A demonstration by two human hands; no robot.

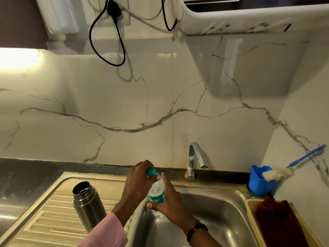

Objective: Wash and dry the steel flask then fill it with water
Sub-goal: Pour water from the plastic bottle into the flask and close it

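The steel flask (87, 204) stands upright and uncapped on the ribbed draining board (44, 220), left of the basin. Over the basin's left edge I hold a clear plastic water bottle (157, 192) with a green label. My right hand (170, 202) is wrapped around the bottle's body. My left hand (138, 180) grips its green cap (151, 172) from above. The bottle tilts slightly to the left. Both hands are to the right of the flask and apart from it.
A chrome tap (195, 157) rises behind the steel sink basin (219, 216). At the right, a blue holder (258, 182) carries a bottle brush (277, 173) with a blue handle. A dark red cloth (277, 221) lies in a yellow tray (302, 227). Black cables hang overhead.
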